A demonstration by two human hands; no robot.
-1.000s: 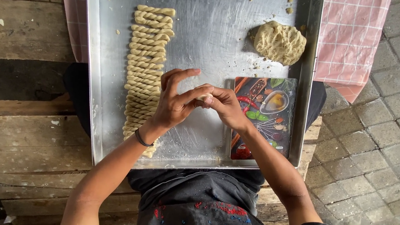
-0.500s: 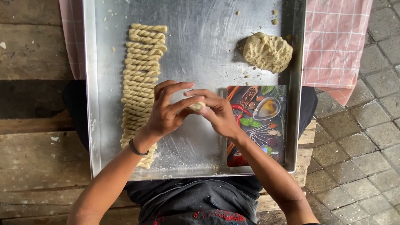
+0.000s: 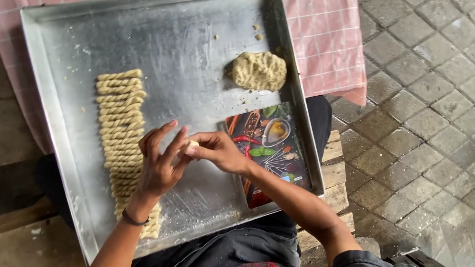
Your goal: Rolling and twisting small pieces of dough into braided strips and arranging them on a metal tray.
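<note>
Head view shows your left hand (image 3: pixel 159 164) and right hand (image 3: pixel 218 151) meeting over the near middle of the metal tray (image 3: pixel 54 52), with a small piece of dough (image 3: pixel 191 144) between them. Your right fingers are pinched shut on it; your left fingers are spread, the palm turned toward the piece and touching it. To work this piece well, I'd judge you should keep the pressure light and even so it rolls to one thickness, and hold it low over the tray so a crumb drops onto metal, not your lap. Left of your hands on the tray lies the row of twisted dough sticks (image 3: pixel 119 122), stacked close side by side; lay nothing across them. The dough lump (image 3: pixel 259 70) sits at the tray's far right edge, and the printed cutting board (image 3: pixel 268 148) lies just right of your hands, inside the tray's right wall.
</note>
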